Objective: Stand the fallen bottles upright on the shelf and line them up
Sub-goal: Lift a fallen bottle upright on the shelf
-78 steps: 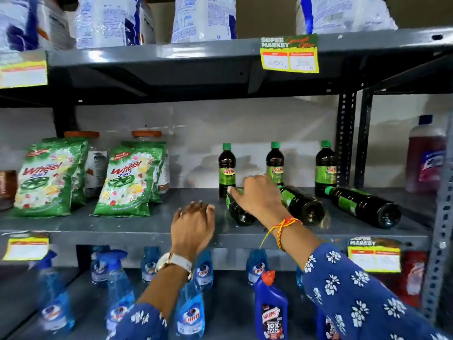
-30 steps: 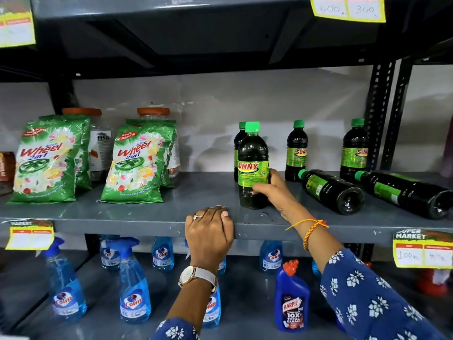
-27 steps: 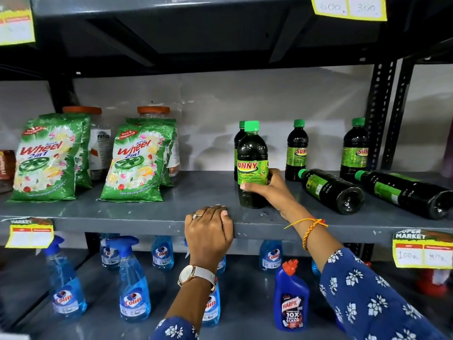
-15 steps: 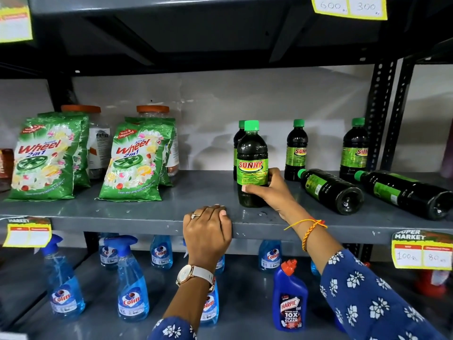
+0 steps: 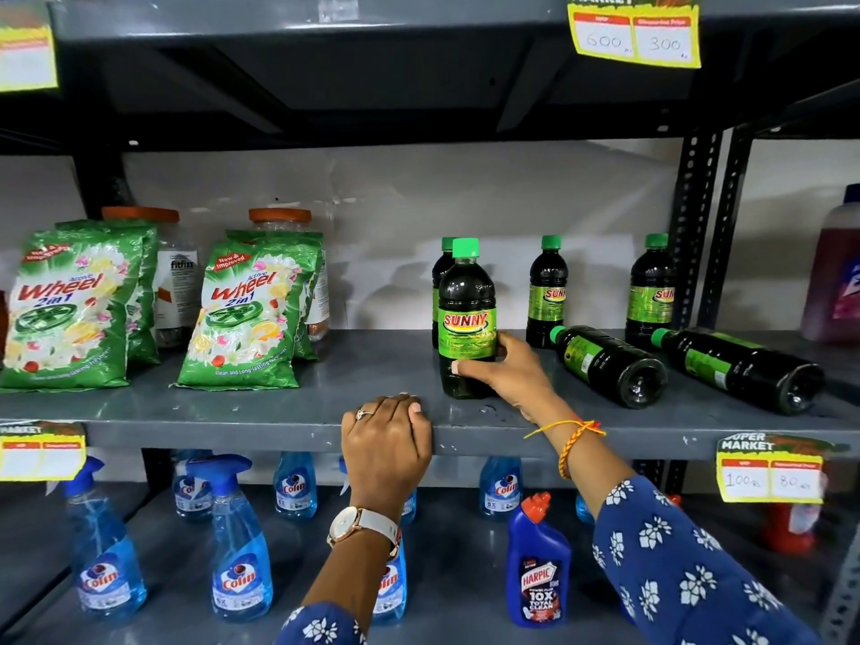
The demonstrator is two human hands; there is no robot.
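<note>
A dark Sunny bottle (image 5: 466, 300) with a green cap stands upright near the front of the grey shelf (image 5: 279, 407). My right hand (image 5: 505, 365) is wrapped around its lower half. Directly behind it stands another upright bottle (image 5: 441, 272), mostly hidden. Two more upright bottles (image 5: 548, 290) (image 5: 650, 290) stand at the back. Two fallen bottles (image 5: 609, 365) (image 5: 740, 370) lie on their sides to the right, caps pointing back left. My left hand (image 5: 386, 439) is curled over the shelf's front edge.
Green Wheel detergent packs (image 5: 65, 309) (image 5: 251, 314) and jars with orange lids stand at the left. A pink bottle (image 5: 833, 281) is past the upright post at right. Below are blue Colin sprays (image 5: 239, 542) and a Harpic bottle (image 5: 537, 565). Yellow price tags hang on shelf edges.
My right hand lifted a fallen bottle upright and set it on the shelf. Over the last second it has turned the bottle so the Sunny label faces front. My left hand stayed on the edge.
</note>
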